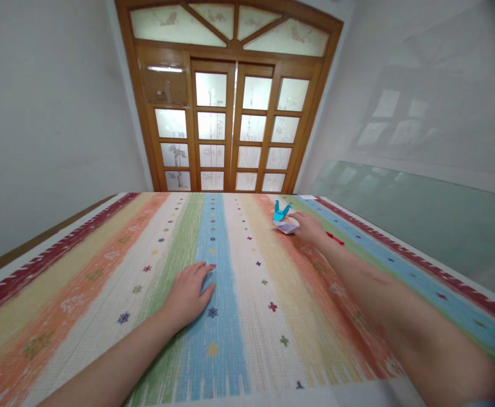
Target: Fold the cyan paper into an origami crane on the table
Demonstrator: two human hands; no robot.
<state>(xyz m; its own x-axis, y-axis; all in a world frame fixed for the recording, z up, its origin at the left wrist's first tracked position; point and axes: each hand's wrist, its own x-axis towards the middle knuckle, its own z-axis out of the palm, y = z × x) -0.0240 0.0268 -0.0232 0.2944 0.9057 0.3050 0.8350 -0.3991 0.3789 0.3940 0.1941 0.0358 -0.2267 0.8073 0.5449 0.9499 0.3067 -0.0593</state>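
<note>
View from a head camera looking down over a desk covered with a woven cloth in long stripes of red, orange, green, blue and cream. The right hand is stretched out toward the far right part of the desk, fingers resting on a small pale lilac folded paper that lies flat on the cloth. Whether the fingers are pinching it or only touching its edge cannot be told from here. Touching or just behind the lilac piece stands a small bright blue folded paper figure with two points sticking up. A small red object, too small to identify, lies just beside the right wrist, toward the right edge.

The left hand lies flat, palm down, fingers loosely spread, holding nothing, near the middle of the desk on the blue stripe, well apart from the right hand.

The folded papers look very light and thin, easily creased or crushed, and likely to slide on the cloth. A gentle pinch at a folded edge or a thick corner seems the safest hold, not on the upright points
</note>
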